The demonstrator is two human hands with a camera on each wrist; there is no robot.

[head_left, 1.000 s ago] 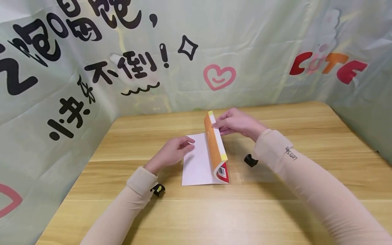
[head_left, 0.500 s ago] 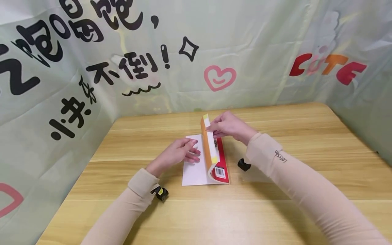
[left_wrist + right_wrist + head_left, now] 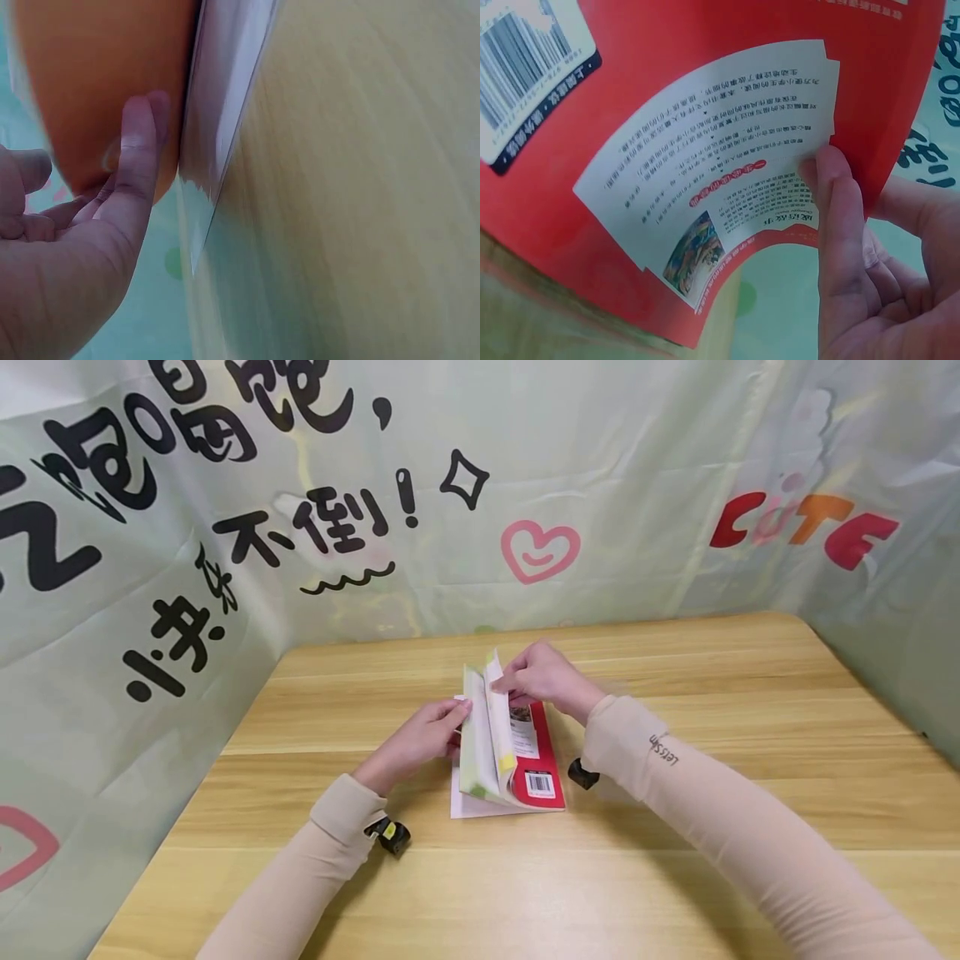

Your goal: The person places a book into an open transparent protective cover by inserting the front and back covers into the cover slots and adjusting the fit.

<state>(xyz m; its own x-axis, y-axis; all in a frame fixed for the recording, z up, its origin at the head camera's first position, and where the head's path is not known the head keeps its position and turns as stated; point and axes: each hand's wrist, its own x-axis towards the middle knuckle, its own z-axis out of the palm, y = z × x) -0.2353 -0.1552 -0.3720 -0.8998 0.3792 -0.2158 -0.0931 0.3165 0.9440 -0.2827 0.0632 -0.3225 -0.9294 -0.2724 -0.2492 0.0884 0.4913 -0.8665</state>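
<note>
A paperback book (image 3: 480, 760) with a red back cover (image 3: 705, 45) lies part-way open on the table, its pages bent upward. My left hand (image 3: 420, 739) pinches the left pages near their outer edge, thumb on the pale green-edged page and fingers against the orange page (image 3: 105, 67) behind. My right hand (image 3: 551, 681) grips the upper edge of the bent right part; its fingers press on the red cover's white text panel (image 3: 727, 150). Under the raised pages a white sheet (image 3: 468, 808) lies flat at the left. The right thumb is partly hidden in the right wrist view.
A wooden table (image 3: 480, 893) carries the book. Behind it and at both sides hangs a pale fabric backdrop (image 3: 637, 468) with black lettering and a pink heart. Small black wrist devices (image 3: 392, 837) sit below both cuffs.
My right hand has moved left and slightly down with the bent book part, showing more red cover. A group of pages has turned left, and my left hand has taken hold of it.
</note>
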